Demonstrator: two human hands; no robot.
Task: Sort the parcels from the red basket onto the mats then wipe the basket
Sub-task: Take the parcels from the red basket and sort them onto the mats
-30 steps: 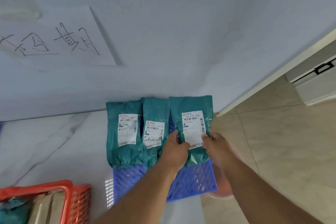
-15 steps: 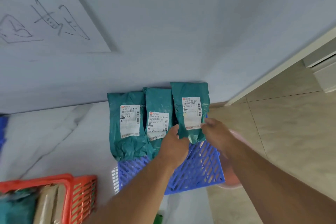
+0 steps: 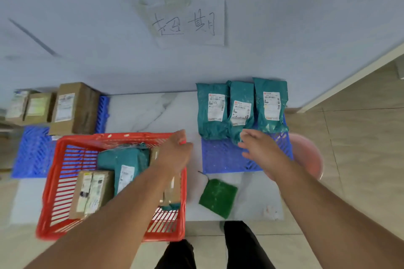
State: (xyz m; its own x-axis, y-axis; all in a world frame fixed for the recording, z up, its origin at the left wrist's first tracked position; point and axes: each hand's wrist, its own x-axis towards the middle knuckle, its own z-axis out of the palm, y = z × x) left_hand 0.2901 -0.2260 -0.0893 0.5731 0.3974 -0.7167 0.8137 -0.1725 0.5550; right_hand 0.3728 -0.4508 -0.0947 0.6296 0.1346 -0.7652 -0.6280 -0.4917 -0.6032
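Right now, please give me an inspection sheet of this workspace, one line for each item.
Surface: pale marble-look floor panel against a blue-grey wall.
Job's things: red basket holds a teal bag and brown boxes; three teal parcels stand in a row on the right blue mat; brown boxes on the left blue mat.
Clutter: green cloth lies beside the basket; pink basin behind the right mat.
Hands: left hand over the basket's far right corner; right hand open above the right mat, empty.
Cables: nothing seen.
Surroundings: handwritten paper sign on the wall; beige tiled floor.

left hand [image 3: 175,150] reaching forward, right hand [image 3: 260,148] loosely spread
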